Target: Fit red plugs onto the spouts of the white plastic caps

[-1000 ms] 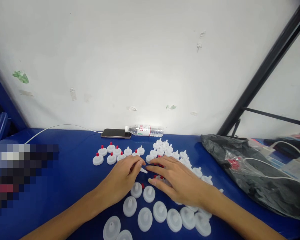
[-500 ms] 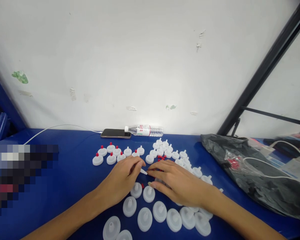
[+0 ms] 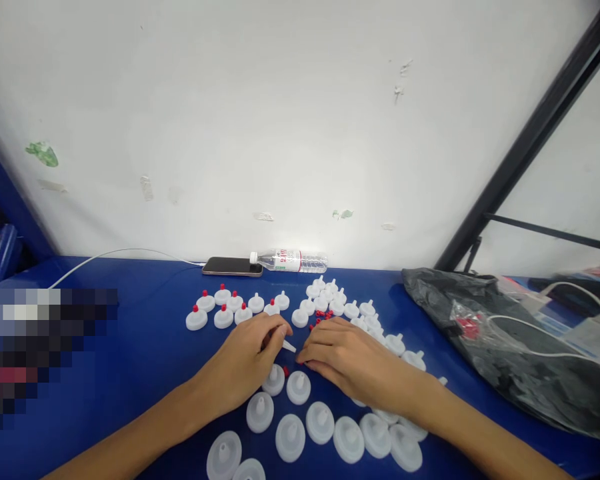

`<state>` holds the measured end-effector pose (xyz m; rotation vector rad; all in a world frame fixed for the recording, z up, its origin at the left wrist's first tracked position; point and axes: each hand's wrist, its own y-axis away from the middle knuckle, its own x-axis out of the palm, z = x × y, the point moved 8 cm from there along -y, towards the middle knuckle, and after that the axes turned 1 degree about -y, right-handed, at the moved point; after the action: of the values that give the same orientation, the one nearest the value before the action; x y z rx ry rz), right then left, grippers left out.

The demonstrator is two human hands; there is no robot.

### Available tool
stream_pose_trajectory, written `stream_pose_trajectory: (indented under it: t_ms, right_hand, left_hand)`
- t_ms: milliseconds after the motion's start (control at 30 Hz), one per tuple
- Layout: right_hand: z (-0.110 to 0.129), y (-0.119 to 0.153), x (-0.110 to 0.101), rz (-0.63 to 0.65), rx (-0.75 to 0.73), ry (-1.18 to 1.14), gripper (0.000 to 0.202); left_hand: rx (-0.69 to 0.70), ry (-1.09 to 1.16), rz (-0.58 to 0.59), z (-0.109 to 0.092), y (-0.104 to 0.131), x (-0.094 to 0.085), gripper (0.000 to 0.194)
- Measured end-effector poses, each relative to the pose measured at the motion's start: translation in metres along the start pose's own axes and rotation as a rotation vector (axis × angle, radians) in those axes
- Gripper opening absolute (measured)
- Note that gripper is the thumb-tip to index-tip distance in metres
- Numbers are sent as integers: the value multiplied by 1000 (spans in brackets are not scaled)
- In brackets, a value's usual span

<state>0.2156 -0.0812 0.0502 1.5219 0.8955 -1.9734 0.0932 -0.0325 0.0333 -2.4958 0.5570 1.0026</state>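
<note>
On the blue tabletop, the left hand, fingers curled closed, grips a smooth white tapered nozzle pointing toward the right hand, whose fingertips bunch nearly together, their contents hidden, among round, translucent plastic caps and small red pieces.

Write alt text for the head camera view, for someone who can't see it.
A left hand holds a white nozzle piece, a right hand close to its tip, over a blue table of white nozzle caps, some red-tipped, and small red pieces. Behind lie a phone and a plastic bottle.
</note>
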Motion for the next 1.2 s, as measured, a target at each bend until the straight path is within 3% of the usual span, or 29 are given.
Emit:
stream_pose_trajectory:
  t_ms: [467,667,833,1000,1200]
  right_hand:
    - [1,1,-3,-45,-4,18,16]
    - [-1,2,-12,-167,14,155,30]
    - [-7,6,-28,-380,77,102,19]
    - [2,13,-50,-572,0,55,13]
    - [6,19,-55,-654,-36,61,12]
  left_hand:
    - [3,49,-44,0,-4,-2,34]
    - [-29,120,-96,2,-2,-9,31]
    - [-37,232,-127,-2,-3,-15,22]
    - [91,337,-144,-17,1,-17,19]
    - [208,304,-161,-31,7,-22,14]
